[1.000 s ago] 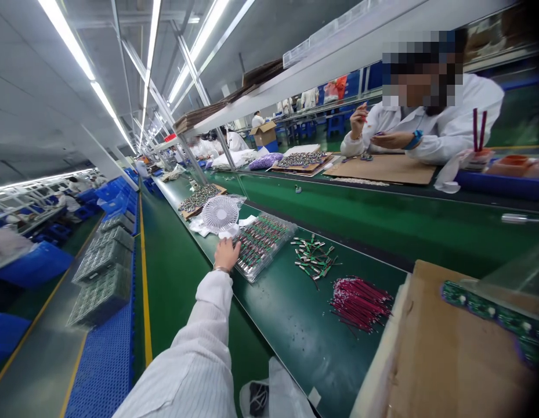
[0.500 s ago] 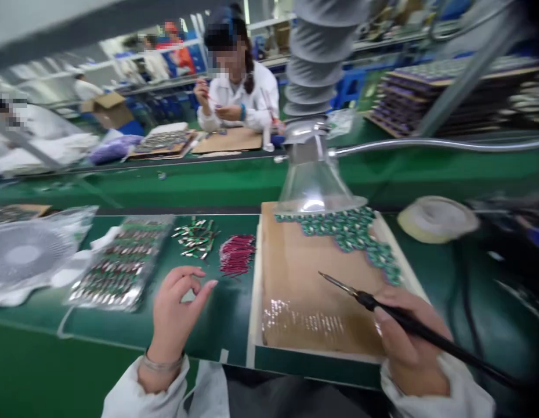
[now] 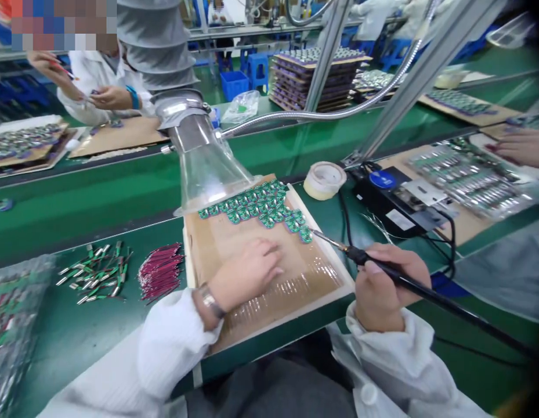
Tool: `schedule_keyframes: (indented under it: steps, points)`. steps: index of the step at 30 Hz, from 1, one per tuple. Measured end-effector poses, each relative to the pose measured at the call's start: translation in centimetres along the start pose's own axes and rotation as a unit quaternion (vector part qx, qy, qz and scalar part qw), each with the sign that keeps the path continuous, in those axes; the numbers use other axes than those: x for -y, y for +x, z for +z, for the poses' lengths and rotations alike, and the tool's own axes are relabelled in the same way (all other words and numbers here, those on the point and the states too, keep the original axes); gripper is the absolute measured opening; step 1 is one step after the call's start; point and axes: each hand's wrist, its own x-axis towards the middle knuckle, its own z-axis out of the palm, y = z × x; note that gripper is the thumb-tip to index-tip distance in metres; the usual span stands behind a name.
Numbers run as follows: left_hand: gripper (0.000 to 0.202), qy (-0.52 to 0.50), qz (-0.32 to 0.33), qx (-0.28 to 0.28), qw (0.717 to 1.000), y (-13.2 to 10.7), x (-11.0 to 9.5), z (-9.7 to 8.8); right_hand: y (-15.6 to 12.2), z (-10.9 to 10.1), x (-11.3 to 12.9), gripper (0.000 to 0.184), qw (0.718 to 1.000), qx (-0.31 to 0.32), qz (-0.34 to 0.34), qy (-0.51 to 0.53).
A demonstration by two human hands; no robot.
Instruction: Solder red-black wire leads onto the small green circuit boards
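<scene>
The right hand [image 3: 389, 284] grips an iron [image 3: 438, 302] at the right side of the cardboard [image 3: 212, 249], thumb and fingers closed around the black handle, its tip at the near-right end of the circuits [image 3: 269, 203]. Those circuits lie in staggered rows along the far and right parts of the cardboard. The left hand [image 3: 249, 273] is over the middle of the cardboard, fingers loosely bent; the palm side is turned away, so I cannot tell whether they hold anything. Red wires [image 3: 162, 271] lie on the worktop [image 3: 86, 334] just left of the cardboard, with loose metal parts [image 3: 97, 273] farther left. A clear hood [image 3: 212, 174] hangs at the cardboard's far-left corner. Tape [image 3: 315, 188] sits beyond its far-right corner, and a black box [image 3: 391, 200] stands farther right of it.
</scene>
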Motion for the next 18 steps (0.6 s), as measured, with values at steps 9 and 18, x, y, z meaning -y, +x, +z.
schedule_keyframes:
  steps: [9,18]
  points:
    - [0.066,0.084,0.008,0.038,0.996,7.7,-0.9,4.8,1.4,-1.2,-0.2,0.004,0.998,-0.062,-0.026,-0.016]
    - [0.068,0.055,-0.013,0.070,0.996,-1.3,-2.1,3.5,0.3,-0.6,0.9,0.005,1.000,-0.020,0.019,-0.004]
